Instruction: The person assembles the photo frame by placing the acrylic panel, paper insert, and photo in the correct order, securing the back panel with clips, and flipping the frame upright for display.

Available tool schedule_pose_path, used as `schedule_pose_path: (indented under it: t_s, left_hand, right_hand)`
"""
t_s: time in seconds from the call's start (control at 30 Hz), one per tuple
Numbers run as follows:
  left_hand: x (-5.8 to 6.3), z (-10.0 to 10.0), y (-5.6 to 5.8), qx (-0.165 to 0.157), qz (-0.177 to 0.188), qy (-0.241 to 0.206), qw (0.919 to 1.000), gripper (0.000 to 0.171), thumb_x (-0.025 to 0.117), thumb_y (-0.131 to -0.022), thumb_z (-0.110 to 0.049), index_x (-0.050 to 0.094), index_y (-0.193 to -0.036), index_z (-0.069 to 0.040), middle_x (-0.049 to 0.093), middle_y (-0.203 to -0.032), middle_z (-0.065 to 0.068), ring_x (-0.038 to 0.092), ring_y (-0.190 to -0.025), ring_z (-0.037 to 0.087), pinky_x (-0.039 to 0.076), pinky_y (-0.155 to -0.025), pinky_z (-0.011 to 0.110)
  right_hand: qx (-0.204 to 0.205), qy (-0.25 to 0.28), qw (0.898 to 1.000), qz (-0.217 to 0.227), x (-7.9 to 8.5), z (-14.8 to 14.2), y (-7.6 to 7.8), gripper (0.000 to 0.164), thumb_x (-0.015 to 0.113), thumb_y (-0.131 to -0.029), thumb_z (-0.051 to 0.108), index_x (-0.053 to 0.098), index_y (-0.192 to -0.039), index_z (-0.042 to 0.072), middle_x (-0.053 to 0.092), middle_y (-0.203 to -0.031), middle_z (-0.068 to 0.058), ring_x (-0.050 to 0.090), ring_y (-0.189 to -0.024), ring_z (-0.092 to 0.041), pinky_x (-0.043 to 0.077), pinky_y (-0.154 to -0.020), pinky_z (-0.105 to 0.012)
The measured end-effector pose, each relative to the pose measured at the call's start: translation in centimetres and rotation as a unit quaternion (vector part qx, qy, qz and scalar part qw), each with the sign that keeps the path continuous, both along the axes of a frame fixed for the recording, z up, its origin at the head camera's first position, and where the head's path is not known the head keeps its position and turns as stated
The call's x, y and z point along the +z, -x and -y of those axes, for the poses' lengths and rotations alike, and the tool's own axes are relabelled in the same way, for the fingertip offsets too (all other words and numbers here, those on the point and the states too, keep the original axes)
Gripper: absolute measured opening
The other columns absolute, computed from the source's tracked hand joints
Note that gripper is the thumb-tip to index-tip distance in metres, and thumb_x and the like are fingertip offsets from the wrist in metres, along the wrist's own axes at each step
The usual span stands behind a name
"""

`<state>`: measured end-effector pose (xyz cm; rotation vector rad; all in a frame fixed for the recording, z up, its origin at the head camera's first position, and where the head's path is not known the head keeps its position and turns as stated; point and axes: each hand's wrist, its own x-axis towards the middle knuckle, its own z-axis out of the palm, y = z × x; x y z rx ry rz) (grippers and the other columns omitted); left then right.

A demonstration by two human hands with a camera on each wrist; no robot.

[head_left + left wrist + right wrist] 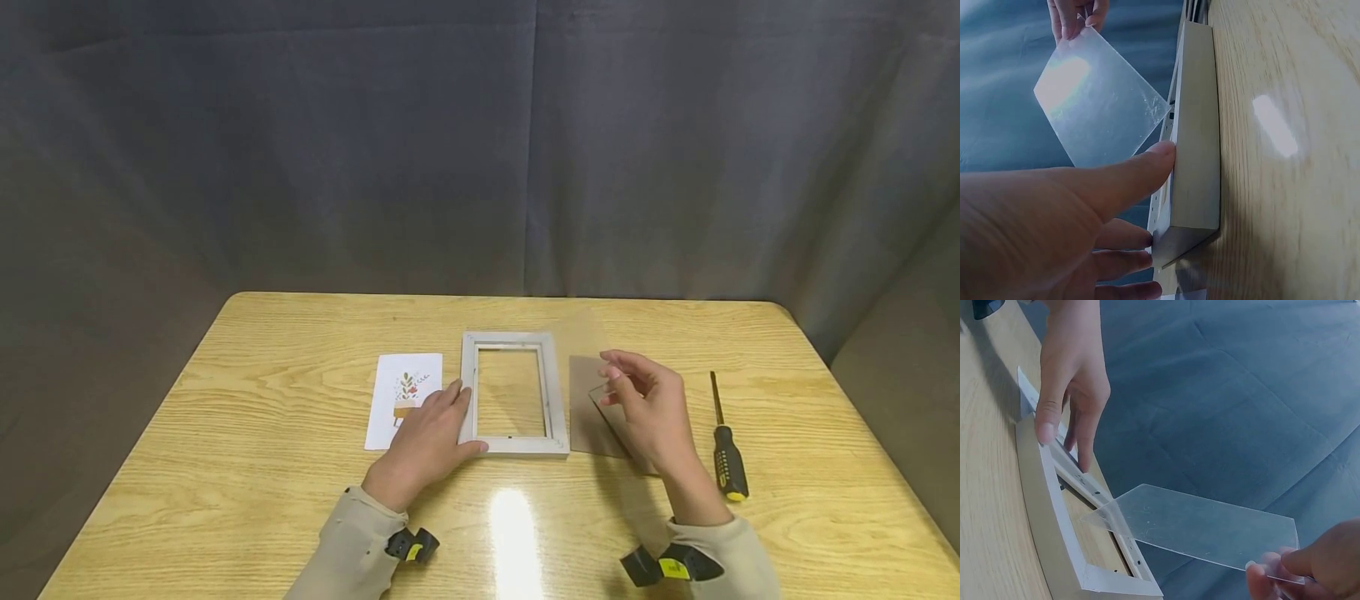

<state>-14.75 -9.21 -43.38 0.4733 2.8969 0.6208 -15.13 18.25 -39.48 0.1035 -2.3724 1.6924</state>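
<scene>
A white picture frame (557, 400) lies on the table with its grooved inner side up. My left hand (427, 437) rests on its lower left corner, the fingers fairly straight along the left side and the thumb touching the bottom rail. Between thumb and fingertips my right hand (652, 408) pinches one corner of a clear sheet (1204, 525). The tilted sheet (1104, 100) is above the frame's right part; another corner comes close to the frame, but whether they touch I cannot tell. Beneath the right hand lies a brown backing board (588, 417), partly hidden.
Left of the frame is a white card (386, 383) printed with a potted plant, partly covered by the left hand. A screwdriver (727, 458) with a black and yellow handle lies at the right. Behind the wooden table (262, 367) hangs a dark curtain (375, 167).
</scene>
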Motion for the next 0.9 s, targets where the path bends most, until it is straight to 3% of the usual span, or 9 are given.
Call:
schedule_pose_path:
  t_s: [0.43, 0.9]
  left_hand:
    - [0.17, 0.07, 0.03, -0.001, -0.003, 0.007, 1.0, 0.082, 0.076, -0.088, -0.041, 0.044, -0.15, 0.002, 0.04, -0.159, 0.022, 0.045, -0.143, 0.04, 0.041, -0.115, 0.053]
    - [0.09, 0.01, -0.02, 0.009, -0.001, -0.014, 0.9999, 0.083, 0.081, -0.085, -0.037, 0.046, -0.149, 0.003, 0.042, -0.158, 0.022, 0.049, -0.139, 0.041, 0.044, -0.112, 0.056]
  right_hand:
    - [-0.005, -0.018, 1.0, 0.009, -0.29, 0.01, 0.28, 0.025, 0.057, -0.101, 0.001, 0.067, -0.122, -0.007, 0.069, -0.107, -0.028, 0.066, -0.068, -0.004, 0.059, -0.066, -0.02]
    - [0.005, -0.034, 0.999, 0.001, -0.16, -0.22, 0.33, 0.026, 0.055, -0.101, -0.001, 0.068, -0.123, -0.007, 0.071, -0.105, -0.027, 0.065, -0.066, -0.003, 0.059, -0.065, -0.019]
